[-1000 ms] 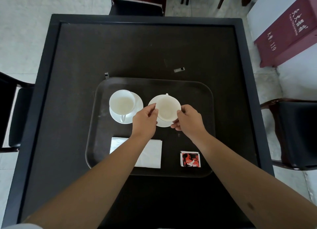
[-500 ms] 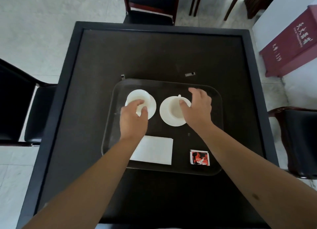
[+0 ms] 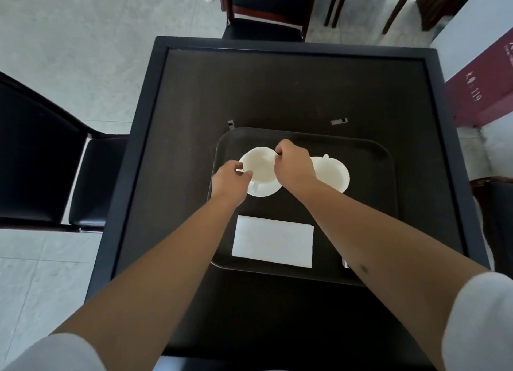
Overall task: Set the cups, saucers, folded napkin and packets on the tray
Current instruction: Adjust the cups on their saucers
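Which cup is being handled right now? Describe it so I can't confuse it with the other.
Find the dark tray on the black table. Two white cups on saucers sit side by side in its far half. It's the left cup, pinched at the rim between the left hand and right hand; the right cup stands untouched.

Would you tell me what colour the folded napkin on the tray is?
White, plain; the head view shows the folded napkin clearly.

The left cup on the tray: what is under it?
A white saucer lies under the left cup, on the tray. Its near edge shows; the left hand and right hand cover its sides.
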Available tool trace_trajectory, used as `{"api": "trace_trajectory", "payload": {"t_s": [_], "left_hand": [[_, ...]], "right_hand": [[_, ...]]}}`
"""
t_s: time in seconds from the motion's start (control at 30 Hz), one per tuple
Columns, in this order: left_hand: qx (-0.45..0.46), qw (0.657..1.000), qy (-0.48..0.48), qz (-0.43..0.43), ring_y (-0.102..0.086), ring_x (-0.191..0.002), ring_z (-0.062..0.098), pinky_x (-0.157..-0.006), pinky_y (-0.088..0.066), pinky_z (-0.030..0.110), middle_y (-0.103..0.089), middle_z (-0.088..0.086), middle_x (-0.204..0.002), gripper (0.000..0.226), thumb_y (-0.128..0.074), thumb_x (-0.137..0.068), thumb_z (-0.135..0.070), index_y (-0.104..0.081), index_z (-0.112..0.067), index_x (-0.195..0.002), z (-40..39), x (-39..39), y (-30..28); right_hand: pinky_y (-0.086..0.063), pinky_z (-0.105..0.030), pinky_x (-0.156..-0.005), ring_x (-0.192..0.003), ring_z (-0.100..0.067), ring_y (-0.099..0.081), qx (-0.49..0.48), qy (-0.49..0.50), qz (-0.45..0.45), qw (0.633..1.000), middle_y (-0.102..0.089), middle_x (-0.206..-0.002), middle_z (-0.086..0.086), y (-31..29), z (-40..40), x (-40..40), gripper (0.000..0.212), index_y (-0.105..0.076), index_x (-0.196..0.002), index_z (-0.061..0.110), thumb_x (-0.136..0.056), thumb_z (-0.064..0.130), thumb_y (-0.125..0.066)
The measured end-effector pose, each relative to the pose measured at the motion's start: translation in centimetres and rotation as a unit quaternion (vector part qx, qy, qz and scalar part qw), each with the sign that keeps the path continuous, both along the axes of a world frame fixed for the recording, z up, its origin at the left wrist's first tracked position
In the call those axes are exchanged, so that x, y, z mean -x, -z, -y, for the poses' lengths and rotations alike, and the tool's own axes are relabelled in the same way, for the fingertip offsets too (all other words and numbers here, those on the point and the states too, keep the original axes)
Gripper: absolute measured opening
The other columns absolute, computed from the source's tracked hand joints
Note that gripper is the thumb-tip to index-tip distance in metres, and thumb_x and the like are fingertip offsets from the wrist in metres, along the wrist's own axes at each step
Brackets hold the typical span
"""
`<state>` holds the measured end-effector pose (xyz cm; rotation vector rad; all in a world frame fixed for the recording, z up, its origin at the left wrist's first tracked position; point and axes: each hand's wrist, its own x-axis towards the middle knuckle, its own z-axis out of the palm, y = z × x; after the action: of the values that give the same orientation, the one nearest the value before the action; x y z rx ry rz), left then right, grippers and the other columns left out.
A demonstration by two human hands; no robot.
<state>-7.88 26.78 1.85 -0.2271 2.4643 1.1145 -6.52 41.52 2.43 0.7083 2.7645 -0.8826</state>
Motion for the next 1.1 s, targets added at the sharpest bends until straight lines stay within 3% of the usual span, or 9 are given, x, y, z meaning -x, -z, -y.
{"api": "trace_trajectory", "payload": {"t_s": [0.2, 0.33, 0.43, 0.5, 0.6, 0.73, 0.9, 1.03, 1.1], "left_hand": [[0.01, 0.998, 0.05, -0.031, -0.058, -0.092, 0.015, -0.053, -0.037, 0.015, -0.065, -0.004, -0.106, 0.023, -0.058, -0.097, -0.027, -0.067, -0.022, -0.117, 0.4, 2.9, 0.3], [-0.006, 0.994, 0.09, -0.054, -0.058, -0.101, 0.012, -0.072, -0.043, 0.018, -0.063, -0.007, -0.109, 0.025, -0.057, -0.097, -0.028, -0.065, -0.023, -0.12, -0.4, 3.5, 0.2], [-0.06, 0.991, -0.019, -0.12, -0.053, -0.102, 0.006, -0.085, -0.043, 0.02, -0.057, -0.009, -0.118, 0.03, -0.059, -0.095, -0.027, -0.056, -0.022, -0.125, -0.6, 2.8, -0.7], [-0.089, 0.979, -0.121, -0.135, -0.054, -0.089, 0.009, -0.072, -0.041, 0.015, -0.054, -0.009, -0.104, 0.018, -0.061, -0.092, -0.028, -0.052, -0.024, -0.108, -0.3, 1.5, -1.1], [-0.118, 0.97, -0.213, -0.021, -0.05, -0.072, 0.01, -0.056, -0.036, 0.021, -0.051, -0.006, -0.086, 0.018, -0.061, -0.09, -0.032, -0.046, -0.024, -0.088, -0.3, -1.3, -0.4], [-0.092, 0.979, -0.154, 0.102, -0.055, -0.074, 0.009, -0.054, -0.038, 0.024, -0.057, -0.007, -0.086, 0.022, -0.064, -0.09, -0.037, -0.051, -0.021, -0.097, -1.1, -3.6, 0.8], [-0.078, 0.987, -0.128, 0.055, -0.066, -0.085, 0.017, -0.075, -0.06, 0.036, -0.069, -0.002, -0.091, 0.014, -0.062, -0.09, -0.025, -0.068, -0.018, -0.101, -0.5, -2.0, 1.0], [-0.049, 0.994, -0.09, -0.024, -0.061, -0.074, 0.004, -0.057, -0.045, 0.015, -0.065, -0.014, -0.082, 0.018, -0.059, -0.093, -0.023, -0.072, -0.018, -0.104, 0.2, 0.0, 1.0], [-0.039, 0.996, -0.064, -0.044, -0.059, -0.073, 0.002, -0.057, -0.043, 0.013, -0.065, -0.015, -0.083, 0.019, -0.058, -0.095, -0.025, -0.073, -0.021, -0.104, 0.2, 0.9, 1.1]], "right_hand": [[-0.052, -0.033, -0.061, -0.084, -0.021, -0.062, 0.07, 0.038, 0.065, 0.995, -0.056, -0.1, 0.001, 0.0, 0.1, -0.3, 0.06, -0.04, -0.139, 0.025, -0.084, 0.017, -0.063], [-0.059, -0.041, -0.071, -0.076, -0.022, -0.067, 0.099, 0.054, 0.153, 0.982, -0.064, -0.096, -0.006, -0.1, 0.6, -1.3, 0.046, -0.042, -0.127, 0.019, -0.085, 0.021, -0.061], [-0.051, -0.037, -0.062, -0.074, -0.019, -0.062, 0.041, 0.04, 0.116, 0.992, -0.062, -0.104, -0.006, -0.3, 0.5, -1.7, 0.05, -0.037, -0.128, 0.015, -0.087, 0.033, -0.06], [-0.044, -0.037, -0.064, -0.084, -0.021, -0.057, -0.033, -0.01, 0.046, 0.998, -0.056, -0.117, -0.007, -0.8, 0.1, -1.1, 0.055, -0.037, -0.134, 0.016, -0.089, 0.037, -0.06], [-0.049, -0.041, -0.077, -0.107, -0.029, -0.057, -0.121, -0.123, -0.027, 0.985, -0.056, -0.125, -0.009, -1.5, -0.4, 0.2, 0.049, -0.044, -0.135, 0.017, -0.092, 0.034, -0.059], [-0.044, -0.034, -0.065, -0.088, -0.024, -0.058, -0.161, -0.184, -0.022, 0.969, -0.06, -0.1, -0.004, -1.4, 0.0, 1.0, 0.026, -0.057, -0.121, 0.018, -0.095, 0.021, -0.055], [-0.042, -0.033, -0.065, -0.08, -0.022, -0.055, -0.112, -0.117, 0.036, 0.986, -0.062, -0.092, -0.006, -1.2, -0.7, 0.7, 0.013, -0.06, -0.106, 0.015, -0.093, 0.013, -0.056], [-0.043, -0.033, -0.065, -0.074, -0.019, -0.054, -0.04, -0.047, 0.082, 0.995, -0.058, -0.084, -0.003, -1.0, -0.5, 0.0, 0.009, -0.056, -0.097, 0.015, -0.089, 0.013, -0.06], [-0.044, -0.032, -0.066, -0.074, -0.019, -0.058, 0.008, -0.006, 0.11, 0.994, -0.062, -0.086, -0.004, -0.6, -0.2, -0.4, 0.016, -0.056, -0.097, 0.013, -0.084, 0.012, -0.065]]}}
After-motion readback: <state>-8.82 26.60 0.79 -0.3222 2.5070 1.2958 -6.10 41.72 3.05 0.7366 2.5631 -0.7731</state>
